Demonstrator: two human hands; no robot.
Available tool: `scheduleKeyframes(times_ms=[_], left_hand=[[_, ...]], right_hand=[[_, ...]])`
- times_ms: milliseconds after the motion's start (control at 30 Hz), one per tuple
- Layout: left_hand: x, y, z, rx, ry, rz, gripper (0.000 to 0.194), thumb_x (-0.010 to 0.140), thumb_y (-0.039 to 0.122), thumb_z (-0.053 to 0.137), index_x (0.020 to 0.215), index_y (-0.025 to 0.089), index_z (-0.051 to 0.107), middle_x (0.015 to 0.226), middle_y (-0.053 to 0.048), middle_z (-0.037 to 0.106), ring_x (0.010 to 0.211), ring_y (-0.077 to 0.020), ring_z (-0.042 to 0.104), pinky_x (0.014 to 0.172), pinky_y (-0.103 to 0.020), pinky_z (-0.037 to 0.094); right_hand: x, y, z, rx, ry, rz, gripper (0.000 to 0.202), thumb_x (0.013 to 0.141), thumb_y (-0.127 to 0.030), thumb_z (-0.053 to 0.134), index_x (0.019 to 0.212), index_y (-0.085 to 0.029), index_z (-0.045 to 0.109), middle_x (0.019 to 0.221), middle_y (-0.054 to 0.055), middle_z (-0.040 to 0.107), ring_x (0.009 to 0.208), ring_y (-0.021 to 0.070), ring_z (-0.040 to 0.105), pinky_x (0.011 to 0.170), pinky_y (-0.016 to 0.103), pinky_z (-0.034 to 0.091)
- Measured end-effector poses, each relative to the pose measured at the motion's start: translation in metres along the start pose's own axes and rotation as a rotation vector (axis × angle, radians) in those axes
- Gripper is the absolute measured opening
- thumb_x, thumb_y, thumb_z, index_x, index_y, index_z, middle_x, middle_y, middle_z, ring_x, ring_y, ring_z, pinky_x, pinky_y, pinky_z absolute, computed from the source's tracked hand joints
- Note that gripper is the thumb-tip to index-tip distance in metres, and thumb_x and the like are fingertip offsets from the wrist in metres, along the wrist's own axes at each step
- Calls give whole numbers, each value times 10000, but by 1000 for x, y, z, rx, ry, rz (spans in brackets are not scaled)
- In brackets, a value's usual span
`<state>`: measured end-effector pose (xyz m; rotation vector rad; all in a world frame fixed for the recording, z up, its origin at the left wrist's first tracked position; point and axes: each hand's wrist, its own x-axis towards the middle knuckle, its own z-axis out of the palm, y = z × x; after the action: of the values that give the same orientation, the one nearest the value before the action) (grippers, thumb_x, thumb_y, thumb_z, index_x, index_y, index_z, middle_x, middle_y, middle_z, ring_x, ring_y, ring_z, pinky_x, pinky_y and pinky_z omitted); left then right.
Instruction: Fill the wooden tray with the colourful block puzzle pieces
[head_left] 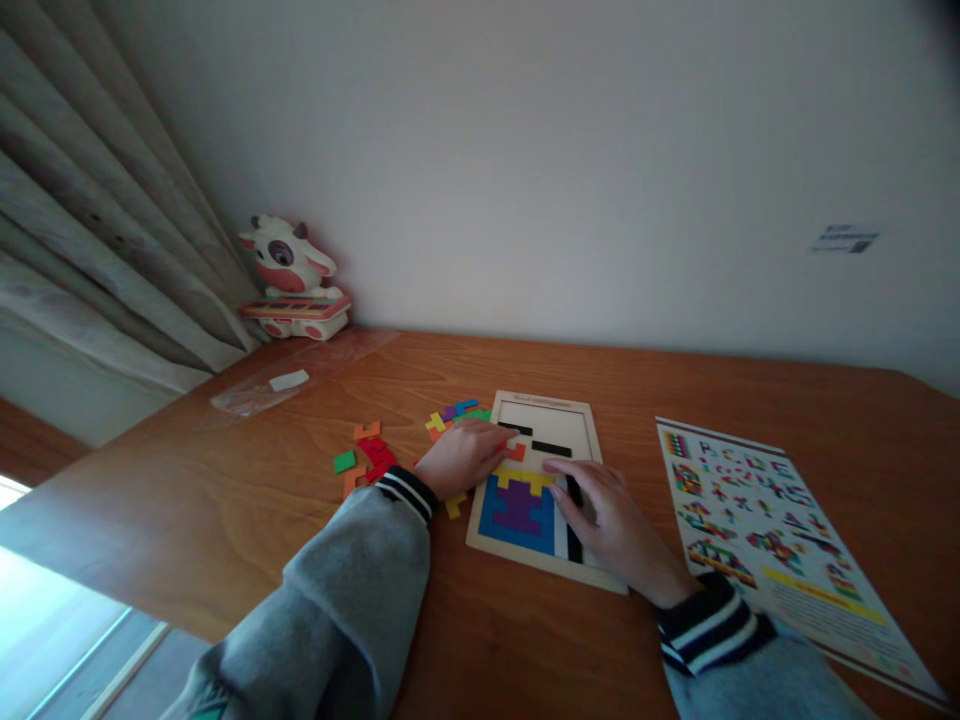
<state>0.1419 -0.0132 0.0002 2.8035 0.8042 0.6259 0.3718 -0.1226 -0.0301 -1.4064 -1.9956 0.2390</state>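
A wooden puzzle board (pixel 546 399) lies in front of me. Its lower part is filled with blue, purple and yellow pieces (pixel 517 510), and black pieces (pixel 551 449) lie in its upper half and along its right side. My left hand (pixel 463 457) reaches over the board's left edge, fingers closed on an orange puzzle piece (pixel 515 452) just above the yellow row; the fingertips partly cover it. My right hand (pixel 611 515) rests over the board's right edge, thumb and index finger apart, with nothing visible between them. Its index fingertip is near the yellow piece.
Loose red pieces (pixel 376 455), a green piece (pixel 344 461) and other coloured pieces (pixel 437 422) lie left of the board. A printed pattern sheet (pixel 750 520) is at right. Clear plastic wrapping (pixel 247 398) and a toy cow with keyboard (pixel 296 280) are at far left.
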Motion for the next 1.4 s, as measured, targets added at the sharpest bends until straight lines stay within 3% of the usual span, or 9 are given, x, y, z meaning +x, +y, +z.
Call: scheduleKeyframes(times_ms=[200, 433, 567, 667, 767, 833, 1000, 1133, 1400], left_hand=[[24, -1, -17, 118, -262, 61, 272, 943, 256, 570, 1190, 230, 681, 981, -76, 753, 895, -224, 714, 789, -295, 536], [20, -6, -11, 111, -158, 166, 292, 933, 139, 514, 1173, 197, 669, 1128, -65, 715, 1016, -192, 677, 890, -278, 514], [6, -30, -23, 177, 33, -77, 248, 975, 200, 475, 1104, 197, 687, 1104, -69, 712, 1014, -189, 668, 891, -278, 509], [-7, -47, -31, 310, 37, -352, 238, 964, 211, 469, 979, 182, 705, 979, -83, 715, 914, -211, 686, 819, -307, 532], [-13, -51, -29, 363, 5, -461, 204, 909, 166, 498, 931, 161, 701, 945, -101, 711, 891, -237, 691, 841, -360, 540], [-11, -44, -21, 312, 35, -390, 256, 881, 136, 503, 1066, 167, 679, 1077, -104, 705, 1013, -240, 670, 942, -383, 515], [3, -11, 5, 32, 7, 75, 429, 903, 161, 458, 1320, 179, 558, 1406, -95, 561, 1320, -227, 499, 1129, -417, 394], [7, 6, 16, 4, -73, 110, 399, 958, 229, 419, 1329, 166, 549, 1415, -121, 550, 1320, -242, 500, 1134, -445, 379], [2, 8, 11, 2, -63, 118, 360, 976, 235, 404, 1287, 165, 571, 1329, -121, 608, 1223, -235, 557, 1069, -421, 429]], right_hand=[[-1, 3, -1, 21, 17, 39, 282, 976, -355, 489, 1224, -265, 588, 1172, 68, 690, 1090, 250, 620, 944, 442, 473], [-1, 3, 0, 47, -19, 22, 263, 983, -357, 482, 1201, -261, 593, 1174, 64, 696, 1113, 248, 613, 975, 455, 454], [-2, 5, 1, 28, -23, 23, 275, 979, -368, 486, 1216, -274, 588, 1188, 59, 691, 1120, 252, 611, 977, 460, 450], [-3, 8, 1, 6, 21, 68, 292, 976, -377, 480, 1231, -275, 580, 1201, 59, 685, 1130, 257, 609, 980, 463, 452], [-2, 12, 2, -16, 85, 105, 310, 973, -380, 469, 1243, -266, 571, 1209, 62, 684, 1145, 262, 608, 996, 471, 450], [-2, 16, 2, -35, 119, 113, 328, 977, -375, 451, 1264, -255, 559, 1230, 71, 676, 1160, 262, 604, 1012, 475, 446], [-3, 21, 2, -70, 96, 60, 372, 997, -310, 393, 1350, -241, 489, 1302, 83, 643, 1198, 244, 590, 1034, 469, 444], [-3, 22, 3, -88, 83, 38, 361, 996, -278, 386, 1345, -262, 481, 1295, 70, 653, 1185, 241, 602, 1022, 480, 453], [-5, 27, 6, -91, 120, 115, 414, 953, -279, 437, 1364, -245, 465, 1315, 102, 621, 1207, 260, 575, 1031, 500, 438]])
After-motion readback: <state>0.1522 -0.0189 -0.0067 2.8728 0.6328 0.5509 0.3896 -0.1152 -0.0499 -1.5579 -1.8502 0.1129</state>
